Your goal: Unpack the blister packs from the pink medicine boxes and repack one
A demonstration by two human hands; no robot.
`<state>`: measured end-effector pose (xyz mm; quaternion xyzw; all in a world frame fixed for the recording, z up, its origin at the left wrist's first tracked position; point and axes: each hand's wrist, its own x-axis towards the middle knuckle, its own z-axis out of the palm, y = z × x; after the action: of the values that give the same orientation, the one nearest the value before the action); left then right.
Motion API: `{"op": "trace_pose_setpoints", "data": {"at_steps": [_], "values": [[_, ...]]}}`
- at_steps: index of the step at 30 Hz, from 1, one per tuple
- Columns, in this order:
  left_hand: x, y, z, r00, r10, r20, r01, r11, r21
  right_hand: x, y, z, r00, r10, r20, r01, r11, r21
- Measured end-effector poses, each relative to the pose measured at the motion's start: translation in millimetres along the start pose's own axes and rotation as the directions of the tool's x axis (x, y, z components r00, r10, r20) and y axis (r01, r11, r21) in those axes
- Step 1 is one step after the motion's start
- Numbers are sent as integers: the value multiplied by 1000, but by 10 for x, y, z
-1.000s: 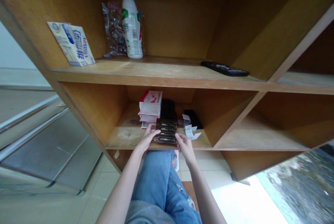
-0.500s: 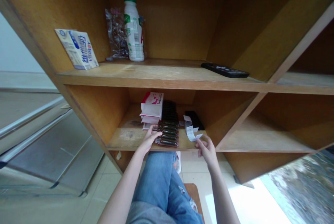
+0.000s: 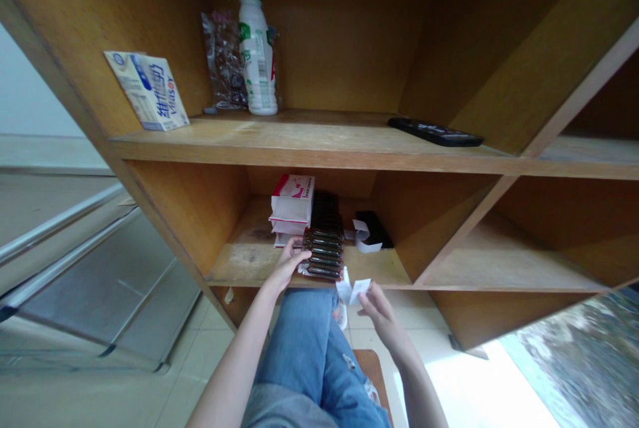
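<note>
In the lower cubby, a row of dark brown vials in a clear tray (image 3: 324,253) lies at the shelf's front edge. My left hand (image 3: 288,261) grips its left end, thumb on top. Just in front of the shelf edge, my right hand (image 3: 378,308) pinches a folded white paper slip (image 3: 358,290) between thumb and fingers. The slip is bent into creased panels near the tray's lower right corner. Behind the tray, more dark vials (image 3: 327,208) reach back into shadow. White and pink boxes (image 3: 292,208) stand to their left.
Another white paper strip (image 3: 368,246) curls beside a black flat object (image 3: 375,228) on the right. On the upper shelf are a Vitasoy carton (image 3: 150,94), a white bottle with green cap (image 3: 258,58), a clear plastic wrapper (image 3: 224,68) and a black phone-like object (image 3: 434,133).
My right hand has moved left and towards me with the paper slip, away from the curled strip. My left hand stays on the vial tray.
</note>
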<state>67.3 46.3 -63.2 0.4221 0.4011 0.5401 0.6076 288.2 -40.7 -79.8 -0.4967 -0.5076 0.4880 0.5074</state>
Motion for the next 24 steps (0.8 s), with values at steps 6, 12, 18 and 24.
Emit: {"op": "trace_pose_setpoints", "data": {"at_steps": [6,12,18,24], "values": [[12,-17,-14,999,32,-4,-32,999,-20,-221,52,442,969,210,131,-226,967,117],[3,-10,-11,999,26,-22,-26,1000,4,-121,-24,709,987,161,10,-157,945,286],[-10,-2,-11,999,9,-39,-8,1000,25,-32,-15,872,950,216,-225,-95,888,451],[-6,0,12,997,11,-78,-8,999,35,18,-21,945,940,279,-196,-134,830,541]]}}
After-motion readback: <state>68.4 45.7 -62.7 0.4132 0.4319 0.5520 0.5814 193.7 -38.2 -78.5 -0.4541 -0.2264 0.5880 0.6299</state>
